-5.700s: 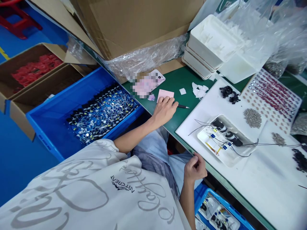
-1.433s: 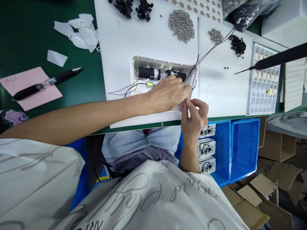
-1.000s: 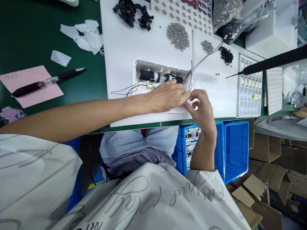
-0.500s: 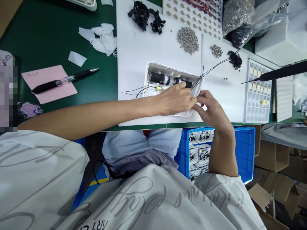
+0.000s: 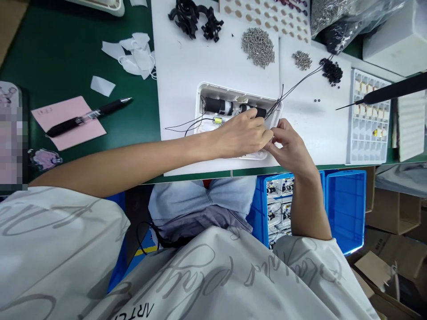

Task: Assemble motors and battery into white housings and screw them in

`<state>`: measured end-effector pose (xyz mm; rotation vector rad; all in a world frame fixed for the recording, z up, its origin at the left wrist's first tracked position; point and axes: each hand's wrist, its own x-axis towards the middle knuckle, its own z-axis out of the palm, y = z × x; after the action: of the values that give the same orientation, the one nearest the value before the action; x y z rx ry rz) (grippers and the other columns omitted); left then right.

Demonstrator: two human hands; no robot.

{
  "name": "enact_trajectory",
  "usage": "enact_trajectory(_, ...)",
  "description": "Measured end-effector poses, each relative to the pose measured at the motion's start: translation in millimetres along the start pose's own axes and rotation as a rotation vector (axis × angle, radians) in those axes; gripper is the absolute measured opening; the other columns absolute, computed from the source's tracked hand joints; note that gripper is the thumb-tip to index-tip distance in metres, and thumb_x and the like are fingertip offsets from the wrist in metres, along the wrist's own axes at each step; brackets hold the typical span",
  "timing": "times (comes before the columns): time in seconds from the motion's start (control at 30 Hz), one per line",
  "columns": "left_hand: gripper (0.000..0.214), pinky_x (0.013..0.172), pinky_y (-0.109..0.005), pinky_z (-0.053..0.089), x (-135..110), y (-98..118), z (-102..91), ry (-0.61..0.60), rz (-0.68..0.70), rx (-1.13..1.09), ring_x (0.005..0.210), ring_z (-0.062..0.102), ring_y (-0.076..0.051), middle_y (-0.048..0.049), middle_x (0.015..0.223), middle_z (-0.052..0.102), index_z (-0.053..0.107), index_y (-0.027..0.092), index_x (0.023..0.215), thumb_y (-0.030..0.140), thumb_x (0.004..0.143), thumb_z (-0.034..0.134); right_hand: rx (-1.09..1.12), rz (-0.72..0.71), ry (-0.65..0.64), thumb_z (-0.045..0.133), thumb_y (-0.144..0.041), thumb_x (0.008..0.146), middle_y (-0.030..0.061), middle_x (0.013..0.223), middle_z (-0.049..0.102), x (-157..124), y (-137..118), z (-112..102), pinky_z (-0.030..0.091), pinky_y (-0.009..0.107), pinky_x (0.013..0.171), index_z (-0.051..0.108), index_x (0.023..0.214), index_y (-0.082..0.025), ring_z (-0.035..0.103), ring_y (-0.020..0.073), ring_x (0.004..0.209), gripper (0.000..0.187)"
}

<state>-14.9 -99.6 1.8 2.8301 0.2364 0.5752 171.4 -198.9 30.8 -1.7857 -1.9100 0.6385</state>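
Note:
A white plastic housing [image 5: 233, 91] lies on a white board [image 5: 182, 71], holding a black cylinder [image 5: 218, 106], a second black part [image 5: 256, 112] and a small yellow component [image 5: 218, 120]. Thin black wires [image 5: 300, 86] run from it. My left hand [image 5: 242, 133] lies curled over its near side, fingers by the second black part. My right hand [image 5: 287, 144] sits at the housing's right end, fingertips pinched against my left fingertips. Whatever they pinch is hidden, and my left hand covers the housing's front.
A black pen [image 5: 88, 118] lies across pink paper [image 5: 50, 113] on the green mat. Screws [image 5: 258, 47], black rings [image 5: 332, 71] and black clips [image 5: 193, 18] sit on the boards. A grey tray [image 5: 368, 115] lies right, under a long black tool [image 5: 393, 91]. Below, a blue crate [image 5: 276, 206] holds finished-looking housings.
My hands have left the pink paper and table edge and come together at the housing. In the last second, my right hand has moved from below the housing's edge to its right end.

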Motion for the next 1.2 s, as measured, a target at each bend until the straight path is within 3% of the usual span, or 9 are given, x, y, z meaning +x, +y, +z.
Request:
enact_trajectory(0.27,0.051,0.086,-0.046,0.047,0.8,-0.5,-0.3,-0.021,0.024,0.079,0.091,0.069,-0.026,-0.0099,0.081,0.070,0.070,0.013,0.102,-0.001,0.100,0.022,0.002,-0.045,-0.032,0.054,-0.067,0.103,0.0074,0.089,0.051,-3.7,6.7,-4.6,0.049,0.031,0.074,0.069,0.089,-0.021,0.050,0.0160,0.090,0.051)
enact_trajectory(0.5,0.046,0.091,-0.049,0.048,-0.1,-2.9,4.0,0.023,0.002,-0.028,0.093,0.071,-0.027,-0.0108,0.085,0.072,0.070,0.014,0.101,0.003,0.102,0.025,0.022,-0.026,-0.054,0.064,-0.059,0.100,0.0048,0.084,0.046,-0.4,0.4,-8.1,0.045,0.025,0.066,0.068,0.088,-0.020,0.046,0.0129,0.084,0.041)
enact_trajectory(0.67,0.047,0.090,-0.047,0.048,-0.4,-5.2,9.0,0.082,0.027,0.017,0.092,0.071,-0.026,-0.0099,0.083,0.071,0.068,0.013,0.099,0.004,0.103,0.023,0.089,-0.005,-0.022,0.067,-0.058,0.099,0.0039,0.083,0.044,0.6,-1.2,-5.2,0.042,0.024,0.064,0.067,0.085,-0.018,0.044,0.0111,0.080,0.042)
enact_trajectory(1.03,0.046,0.093,-0.048,0.047,-0.5,-7.0,10.7,0.053,0.032,0.040,0.095,0.070,-0.026,-0.0086,0.085,0.071,0.068,0.014,0.101,0.005,0.105,0.023,0.092,0.002,0.012,0.063,-0.063,0.100,0.0057,0.087,0.047,-2.5,0.2,1.2,0.046,0.027,0.067,0.066,0.086,-0.019,0.048,0.0136,0.087,0.046)
enact_trajectory(1.1,0.045,0.091,-0.047,0.047,-0.7,-6.8,11.0,0.051,0.030,0.061,0.095,0.070,-0.026,-0.0091,0.085,0.071,0.069,0.013,0.102,0.004,0.104,0.024,0.060,0.007,0.043,0.063,-0.059,0.100,0.0063,0.089,0.049,-5.7,-2.6,3.9,0.048,0.026,0.066,0.069,0.088,-0.019,0.051,0.0139,0.089,0.042)
enact_trajectory(1.2,0.044,0.089,-0.046,0.048,0.1,-5.3,11.3,0.070,0.000,0.071,0.094,0.069,-0.026,-0.0094,0.086,0.071,0.068,0.012,0.102,0.001,0.102,0.026,0.021,0.082,0.198,0.065,-0.050,0.099,0.0070,0.101,0.055,-14.6,-11.1,14.2,0.050,0.024,0.063,0.072,0.099,-0.020,0.056,0.0111,0.086,0.031)
